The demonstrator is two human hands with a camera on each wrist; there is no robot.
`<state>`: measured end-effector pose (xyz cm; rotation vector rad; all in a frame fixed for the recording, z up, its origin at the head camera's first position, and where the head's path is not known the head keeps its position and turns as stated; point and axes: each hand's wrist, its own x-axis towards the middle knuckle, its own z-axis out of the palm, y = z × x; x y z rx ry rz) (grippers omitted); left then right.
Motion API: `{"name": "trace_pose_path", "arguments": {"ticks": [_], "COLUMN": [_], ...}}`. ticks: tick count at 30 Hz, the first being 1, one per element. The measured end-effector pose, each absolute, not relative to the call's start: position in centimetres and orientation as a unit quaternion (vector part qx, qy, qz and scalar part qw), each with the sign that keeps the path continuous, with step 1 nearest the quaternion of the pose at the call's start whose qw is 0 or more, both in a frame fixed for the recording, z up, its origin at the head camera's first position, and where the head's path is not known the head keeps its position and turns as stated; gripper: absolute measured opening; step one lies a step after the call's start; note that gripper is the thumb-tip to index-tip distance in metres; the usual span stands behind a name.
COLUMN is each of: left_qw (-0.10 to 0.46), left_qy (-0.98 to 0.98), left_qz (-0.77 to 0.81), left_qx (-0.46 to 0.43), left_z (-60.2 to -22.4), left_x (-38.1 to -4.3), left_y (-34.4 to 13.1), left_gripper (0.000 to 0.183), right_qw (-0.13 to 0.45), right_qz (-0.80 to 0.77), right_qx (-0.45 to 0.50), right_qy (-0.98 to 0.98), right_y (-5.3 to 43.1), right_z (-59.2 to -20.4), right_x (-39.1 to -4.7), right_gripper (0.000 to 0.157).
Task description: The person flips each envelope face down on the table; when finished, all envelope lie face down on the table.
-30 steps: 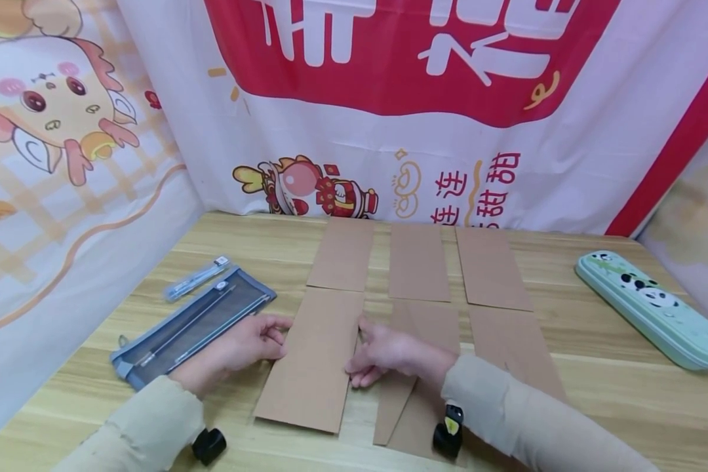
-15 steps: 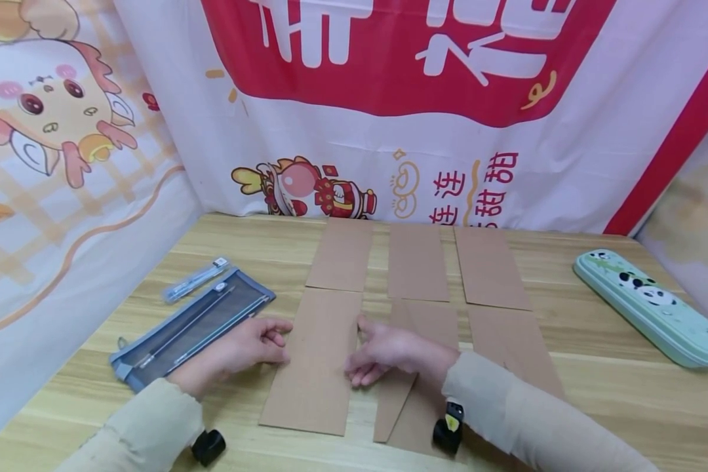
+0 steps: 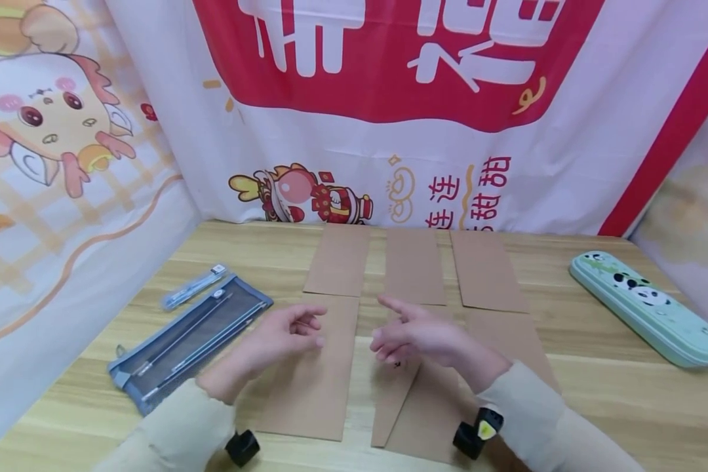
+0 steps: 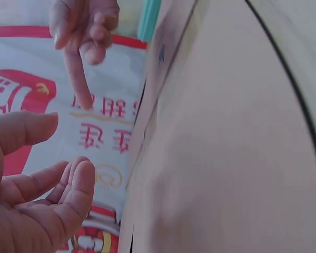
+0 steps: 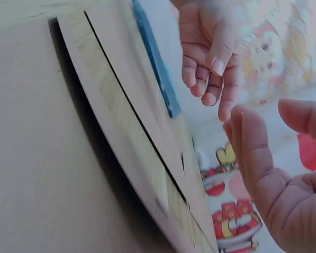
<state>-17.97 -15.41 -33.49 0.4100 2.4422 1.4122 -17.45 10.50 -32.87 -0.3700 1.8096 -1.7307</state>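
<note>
I see two hands (image 3: 289,331), three far cardboard pieces (image 3: 415,265), at least three nearer pieces (image 3: 321,393), overlap hiding the exact number, one mesh pouch (image 3: 191,341), one slim packet (image 3: 193,288), one panda case (image 3: 649,308), two wrist cameras (image 3: 243,448).

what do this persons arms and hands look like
The left hand and right hand are ungloved. The left sleeve and right sleeve are beige. A left wrist camera and right wrist camera show, both black; the right has a yellow patch.
</note>
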Motion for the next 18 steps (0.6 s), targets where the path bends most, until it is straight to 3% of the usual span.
{"name": "trace_pose_path", "arguments": {"ticks": [18], "left_qw": [0.229], "left_qy": [0.749], "left_qz": [0.599], "left_qx": [0.170], "left_z": [-35.8], "left_x": [-17.8], "left_y": [-7.2], "left_gripper": [0.061], "right_qw": [0.245], "right_qz": [-0.669], "right_qx": [-0.081], "right_qy": [0.697], "right_y": [18.1], "right_z": [-33.6], "right_x": [-15.1], "right_gripper": [0.077]}}
